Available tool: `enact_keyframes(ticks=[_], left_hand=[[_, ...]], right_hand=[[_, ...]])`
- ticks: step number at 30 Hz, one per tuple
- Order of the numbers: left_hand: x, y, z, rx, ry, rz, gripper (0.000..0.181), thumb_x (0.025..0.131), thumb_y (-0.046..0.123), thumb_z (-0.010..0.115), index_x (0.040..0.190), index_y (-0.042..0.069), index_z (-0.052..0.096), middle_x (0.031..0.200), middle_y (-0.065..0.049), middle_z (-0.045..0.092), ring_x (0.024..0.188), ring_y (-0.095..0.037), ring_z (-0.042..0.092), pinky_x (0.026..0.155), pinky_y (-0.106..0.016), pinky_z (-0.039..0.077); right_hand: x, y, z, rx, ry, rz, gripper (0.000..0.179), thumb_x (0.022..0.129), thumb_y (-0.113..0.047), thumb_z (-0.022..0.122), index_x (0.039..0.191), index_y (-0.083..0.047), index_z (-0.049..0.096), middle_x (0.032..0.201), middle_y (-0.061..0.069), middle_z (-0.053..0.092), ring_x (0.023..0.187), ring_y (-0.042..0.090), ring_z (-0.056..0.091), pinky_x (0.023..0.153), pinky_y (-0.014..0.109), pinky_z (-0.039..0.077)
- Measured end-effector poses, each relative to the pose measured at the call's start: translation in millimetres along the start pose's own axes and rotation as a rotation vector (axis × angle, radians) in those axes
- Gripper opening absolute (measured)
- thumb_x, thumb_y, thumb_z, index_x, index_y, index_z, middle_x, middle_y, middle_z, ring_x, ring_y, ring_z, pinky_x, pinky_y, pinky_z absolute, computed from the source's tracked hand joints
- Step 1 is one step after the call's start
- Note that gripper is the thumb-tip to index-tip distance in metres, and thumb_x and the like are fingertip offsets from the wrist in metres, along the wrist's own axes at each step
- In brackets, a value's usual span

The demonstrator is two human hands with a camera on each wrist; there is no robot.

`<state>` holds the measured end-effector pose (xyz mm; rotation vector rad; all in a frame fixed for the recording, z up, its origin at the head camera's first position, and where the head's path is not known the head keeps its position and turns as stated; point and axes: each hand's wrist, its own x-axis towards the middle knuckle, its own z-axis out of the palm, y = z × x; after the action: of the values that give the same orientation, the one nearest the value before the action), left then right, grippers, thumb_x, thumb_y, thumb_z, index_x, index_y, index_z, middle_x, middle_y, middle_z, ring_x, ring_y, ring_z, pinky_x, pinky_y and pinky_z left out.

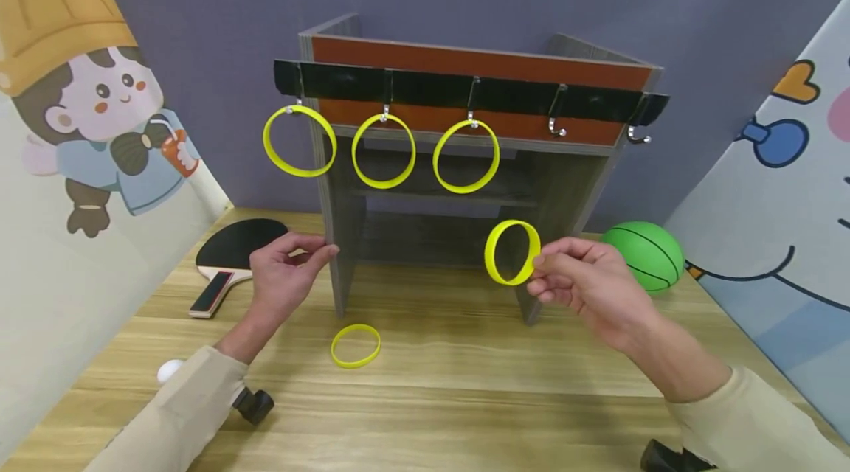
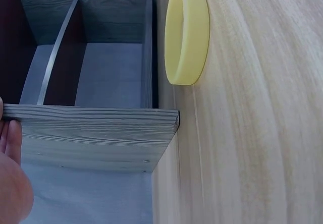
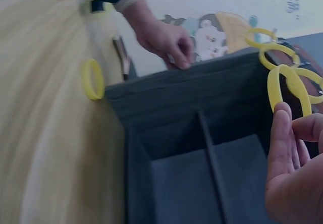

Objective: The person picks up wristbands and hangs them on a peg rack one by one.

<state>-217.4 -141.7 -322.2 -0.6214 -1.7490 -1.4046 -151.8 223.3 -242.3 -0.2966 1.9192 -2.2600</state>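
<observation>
1. Yellow ring (image 1: pixel 491 258), one, right of centre in the head view; raised, its right edge between thumb and fingertips of the right hand (image 1: pixel 600 291), the loop extending left of them. Right-hand fingers: curled, pinching the ring.
2. Left hand (image 1: pixel 285 276), left of centre; thumb and fingers pinch the front edge of the side panel of the grey shelf unit (image 1: pixel 345 236).
3. Hung yellow rings, three, upper centre: first (image 1: pixel 300 172), second (image 1: pixel 383 184), third (image 1: pixel 465 189); on hooks along a black strip (image 1: pixel 428 87). Two bare hooks to their right.
4. Loose yellow ring (image 1: pixel 356 364), lower centre, flat on the wooden tabletop (image 1: pixel 438 413).
5. Partly hidden: the held ring's pinched edge, under the fingertips; the paddle (image 1: pixel 239 245), behind the left hand; the white ball (image 1: pixel 169 370), lower left, behind the sleeve; the green ball (image 1: pixel 643 254), behind the right hand.
6. Cut off: left hand at the left wrist view's left edge; right hand at the right wrist view's right edge, where the held ring overlaps hung ones, making their outlines hard to separate.
</observation>
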Motion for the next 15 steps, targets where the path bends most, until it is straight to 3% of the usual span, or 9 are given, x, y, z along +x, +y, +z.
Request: enact_keyframes(ticks=[15], left_hand=[[0.4,-0.5,-0.8,0.016,-0.007,-0.007,0.014,0.067,-0.019,0.076,0.077,-0.011,0.068,0.072,-0.02,0.065,0.065,-0.008,0.061,0.061,-0.017,0.055]], right_hand=[[6.3,-50.6,-15.0,0.139,0.076,-0.107,0.007,0.09,-0.001,0.063,0.091,0.005,0.067,0.081,0.018,0.068,0.067,0.022,0.068,0.064,0.027,0.058]])
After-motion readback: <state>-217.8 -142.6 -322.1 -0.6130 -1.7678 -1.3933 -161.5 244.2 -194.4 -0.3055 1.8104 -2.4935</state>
